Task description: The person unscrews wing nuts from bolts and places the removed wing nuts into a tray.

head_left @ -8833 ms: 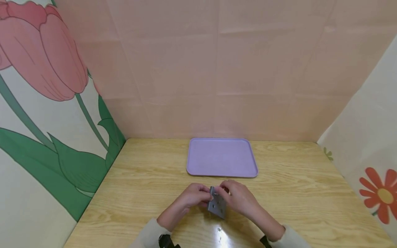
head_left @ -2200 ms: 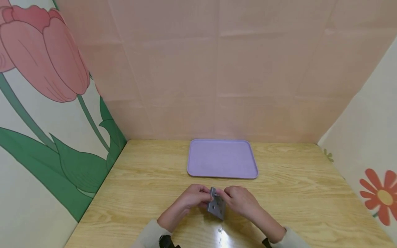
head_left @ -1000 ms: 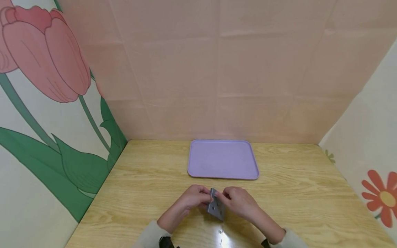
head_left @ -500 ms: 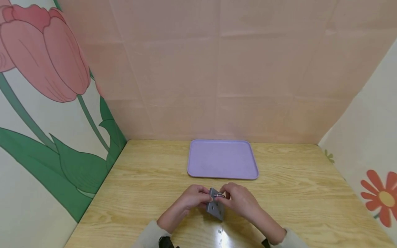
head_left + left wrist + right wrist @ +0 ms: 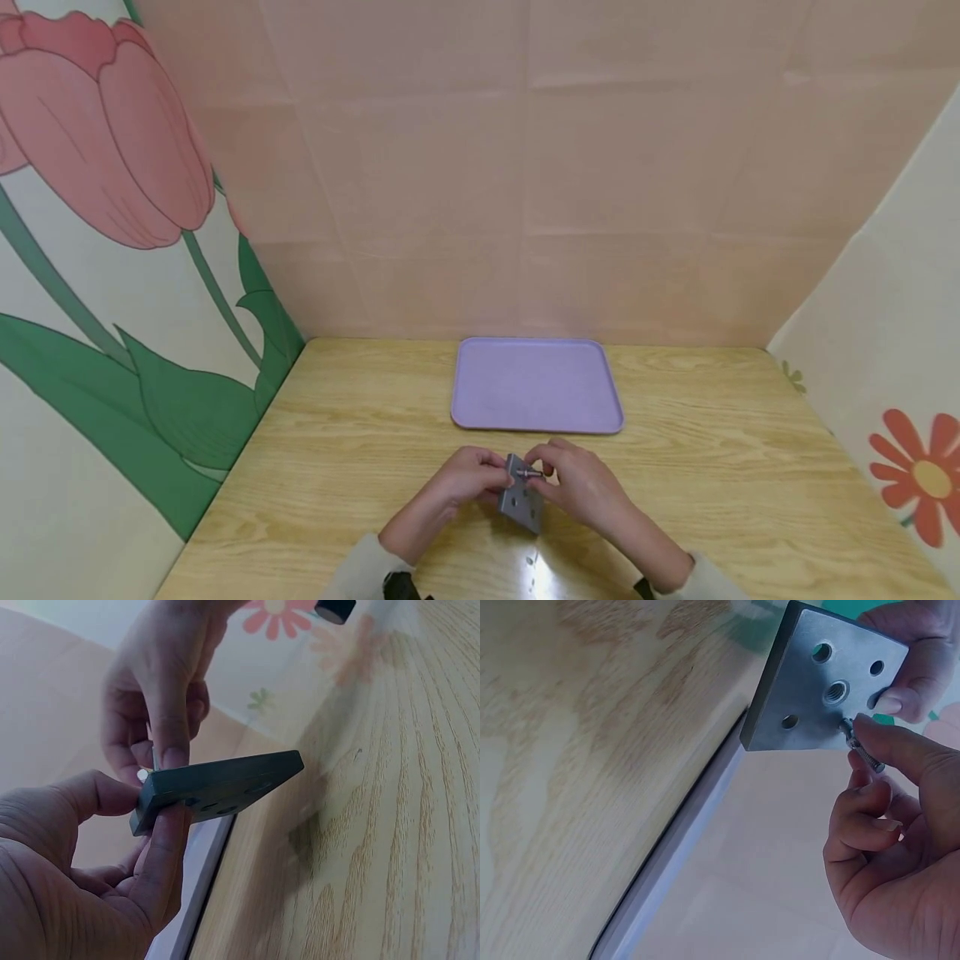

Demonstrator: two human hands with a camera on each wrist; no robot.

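A grey metal plate (image 5: 521,507) with several holes is held tilted above the table, gripped near its upper edge by my left hand (image 5: 468,475). In the left wrist view, thumb and fingers pinch one end of the plate (image 5: 217,784). My right hand (image 5: 583,483) pinches a small metal screw (image 5: 866,756) between thumb and finger. One end of the screw meets the plate face (image 5: 802,682) near a corner; the other sticks outward. How deep it sits I cannot tell. A larger threaded hole (image 5: 836,692) lies mid-plate.
A purple tray (image 5: 537,385) lies on the wood-grain table (image 5: 360,417) beyond the hands. Small specks (image 5: 529,560) show beside a bright glare near the front; what they are is unclear. A pink backdrop (image 5: 525,208) and flowered side panels (image 5: 862,333) enclose the table.
A second ago the right thumb lay near the plate and hid the screw; now the screw shows sticking out between the right thumb and finger. The left hand and plate have hardly moved.
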